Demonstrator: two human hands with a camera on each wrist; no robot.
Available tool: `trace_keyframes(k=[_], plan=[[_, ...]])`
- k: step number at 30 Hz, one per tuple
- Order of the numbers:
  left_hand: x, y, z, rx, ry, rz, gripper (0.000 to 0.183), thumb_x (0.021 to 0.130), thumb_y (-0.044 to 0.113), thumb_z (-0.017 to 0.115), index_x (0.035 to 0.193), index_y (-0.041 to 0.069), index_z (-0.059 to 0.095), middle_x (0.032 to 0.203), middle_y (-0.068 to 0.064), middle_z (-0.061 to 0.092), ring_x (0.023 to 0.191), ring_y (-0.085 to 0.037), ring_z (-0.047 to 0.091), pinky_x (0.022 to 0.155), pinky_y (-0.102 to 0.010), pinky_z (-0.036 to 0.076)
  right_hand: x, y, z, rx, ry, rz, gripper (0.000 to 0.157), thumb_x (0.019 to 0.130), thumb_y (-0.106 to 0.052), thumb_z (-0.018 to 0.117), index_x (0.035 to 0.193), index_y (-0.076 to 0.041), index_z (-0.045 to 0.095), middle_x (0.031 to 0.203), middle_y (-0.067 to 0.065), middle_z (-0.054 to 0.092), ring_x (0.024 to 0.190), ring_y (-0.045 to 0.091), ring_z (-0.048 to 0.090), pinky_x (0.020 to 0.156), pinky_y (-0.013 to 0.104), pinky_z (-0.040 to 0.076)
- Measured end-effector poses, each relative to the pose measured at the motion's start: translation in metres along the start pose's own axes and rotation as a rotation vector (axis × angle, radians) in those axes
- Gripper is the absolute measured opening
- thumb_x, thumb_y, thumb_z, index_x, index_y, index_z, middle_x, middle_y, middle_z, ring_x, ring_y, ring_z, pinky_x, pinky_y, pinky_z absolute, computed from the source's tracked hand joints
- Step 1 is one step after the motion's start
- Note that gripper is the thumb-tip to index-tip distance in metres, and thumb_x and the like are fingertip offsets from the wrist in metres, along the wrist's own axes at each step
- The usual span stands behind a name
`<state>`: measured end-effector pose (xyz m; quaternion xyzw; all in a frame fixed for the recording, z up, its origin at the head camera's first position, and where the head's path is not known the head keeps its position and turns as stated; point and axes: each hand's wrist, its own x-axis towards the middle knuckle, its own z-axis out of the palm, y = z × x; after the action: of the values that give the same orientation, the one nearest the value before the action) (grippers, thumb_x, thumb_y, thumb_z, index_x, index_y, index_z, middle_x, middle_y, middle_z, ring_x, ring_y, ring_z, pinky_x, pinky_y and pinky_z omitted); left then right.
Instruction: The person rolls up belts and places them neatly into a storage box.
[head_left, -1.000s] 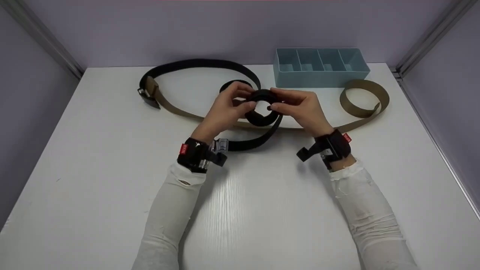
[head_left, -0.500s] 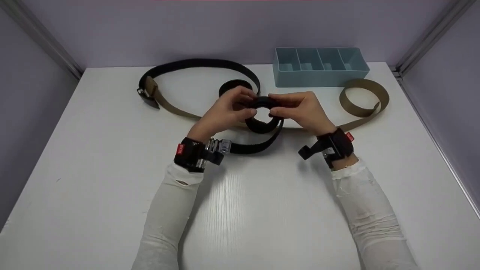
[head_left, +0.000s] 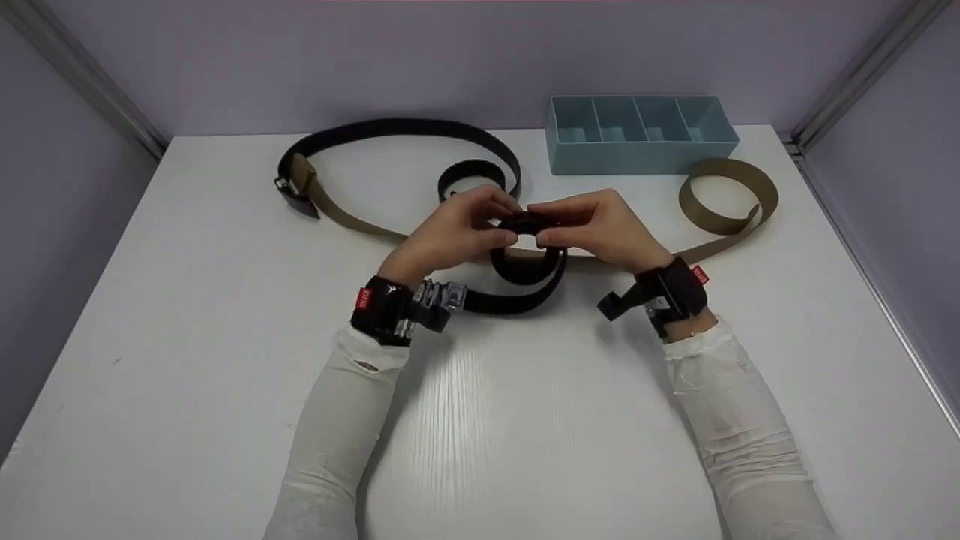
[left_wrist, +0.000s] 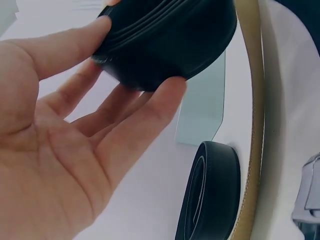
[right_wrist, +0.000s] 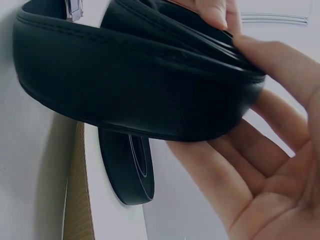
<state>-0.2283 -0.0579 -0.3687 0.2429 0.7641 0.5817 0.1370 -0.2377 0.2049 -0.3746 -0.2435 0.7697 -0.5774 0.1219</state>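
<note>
Both hands hold a rolled black belt (head_left: pixel 525 271) at the middle of the table. My left hand (head_left: pixel 446 232) pinches the left side of the roll between thumb and fingers, and my right hand (head_left: pixel 604 231) pinches the right. Stacked layers of the roll show in the left wrist view, where the belt (left_wrist: pixel 170 45) lies between thumb and fingertips. In the right wrist view an outer loop of the belt (right_wrist: pixel 125 85) swings away from the roll. Its unrolled end runs on to a silver buckle (head_left: pixel 453 295) beside the left wrist.
Behind the hands a second black belt (head_left: pixel 405 126) lies with its end coiled (head_left: pixel 472 168). A khaki webbing belt (head_left: pixel 352 220) crosses the table, its end coiled (head_left: pixel 731 166) at right. A blue four-slot organizer box (head_left: pixel 622 159) stands at the back.
Both hands have come toward the body with the rolled belt, and the roll has tipped so its centre hole looks narrower. More of the second belt's coil shows behind. The other belts stay put.
</note>
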Motion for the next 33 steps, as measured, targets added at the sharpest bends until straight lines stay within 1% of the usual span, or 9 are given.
trace_keyframes(k=[4,7,10,14,17,22,25,28,33], plan=[[0.0014,0.0004,0.0009,-0.034,0.056,0.024,0.03,0.097,0.005,0.074,0.125,0.005,0.063,0.121,-0.011,0.07,0.111,-0.025,0.068,0.094,-0.034,0.054,0.0015,0.0021,0.0029,0.091,0.091,-0.05,0.039,0.091,-0.013,0.083,0.128,-0.006,0.074,0.12,0.013,0.075,0.097,0.019,0.075,0.081,0.025,0.058],[0.0021,0.0012,0.0013,-0.068,0.095,0.041,0.03,0.098,0.004,0.072,0.126,0.005,0.061,0.123,-0.012,0.068,0.11,-0.027,0.068,0.093,-0.035,0.056,0.0023,0.004,0.0049,0.176,0.152,-0.083,0.037,0.092,-0.009,0.082,0.127,-0.003,0.074,0.119,0.014,0.075,0.096,0.021,0.076,0.084,0.027,0.059],[0.0024,0.0028,0.0019,-0.127,0.141,0.043,0.03,0.099,0.003,0.07,0.128,0.005,0.059,0.126,-0.014,0.064,0.109,-0.028,0.069,0.089,-0.037,0.06,0.0026,0.0051,0.0059,0.218,0.204,-0.108,0.036,0.092,-0.007,0.081,0.128,-0.004,0.074,0.12,0.014,0.075,0.097,0.022,0.076,0.087,0.031,0.06],[0.0025,0.005,0.0027,-0.186,0.197,0.034,0.031,0.1,0.003,0.069,0.129,0.006,0.058,0.129,-0.015,0.062,0.105,-0.03,0.07,0.086,-0.038,0.062,0.0027,0.0057,0.0056,0.245,0.239,-0.134,0.038,0.092,-0.003,0.079,0.13,-0.004,0.072,0.121,0.016,0.074,0.099,0.025,0.076,0.085,0.034,0.061],[0.0025,0.0055,0.0026,-0.184,0.205,0.034,0.031,0.1,0.004,0.069,0.129,0.005,0.058,0.129,-0.016,0.062,0.103,-0.03,0.07,0.085,-0.038,0.062,0.0026,0.0052,0.0049,0.257,0.247,-0.14,0.039,0.092,-0.002,0.08,0.13,-0.002,0.072,0.12,0.018,0.074,0.096,0.026,0.077,0.084,0.034,0.062],[0.0013,0.0042,0.0002,-0.162,0.169,0.029,0.031,0.099,0.006,0.071,0.128,0.007,0.059,0.128,-0.014,0.064,0.106,-0.03,0.07,0.086,-0.038,0.061,0.0019,0.0037,0.0032,0.237,0.22,-0.129,0.038,0.091,-0.005,0.081,0.128,-0.004,0.072,0.118,0.017,0.075,0.096,0.024,0.077,0.083,0.035,0.062],[-0.0003,0.003,-0.0018,-0.092,0.122,0.035,0.033,0.098,0.007,0.072,0.128,0.007,0.059,0.126,-0.013,0.065,0.108,-0.029,0.069,0.088,-0.037,0.059,0.0004,0.0025,0.0008,0.218,0.163,-0.106,0.038,0.092,-0.005,0.08,0.129,-0.002,0.072,0.12,0.017,0.075,0.096,0.024,0.077,0.084,0.033,0.062],[-0.0007,0.0016,-0.0027,-0.017,0.069,0.038,0.032,0.097,0.009,0.073,0.127,0.007,0.061,0.122,-0.011,0.067,0.108,-0.027,0.068,0.091,-0.035,0.057,-0.0012,0.0008,-0.0018,0.146,0.097,-0.059,0.04,0.091,-0.01,0.082,0.129,-0.002,0.072,0.12,0.015,0.075,0.097,0.02,0.076,0.082,0.028,0.061],[0.0005,-0.0004,-0.0013,0.062,-0.02,0.013,0.028,0.096,0.01,0.075,0.122,0.006,0.064,0.122,-0.009,0.067,0.113,-0.024,0.067,0.089,-0.034,0.055,-0.0026,-0.0021,-0.0026,-0.014,0.004,0.022,0.04,0.089,-0.022,0.086,0.126,-0.012,0.076,0.117,0.009,0.077,0.096,0.016,0.074,0.08,0.025,0.06]])
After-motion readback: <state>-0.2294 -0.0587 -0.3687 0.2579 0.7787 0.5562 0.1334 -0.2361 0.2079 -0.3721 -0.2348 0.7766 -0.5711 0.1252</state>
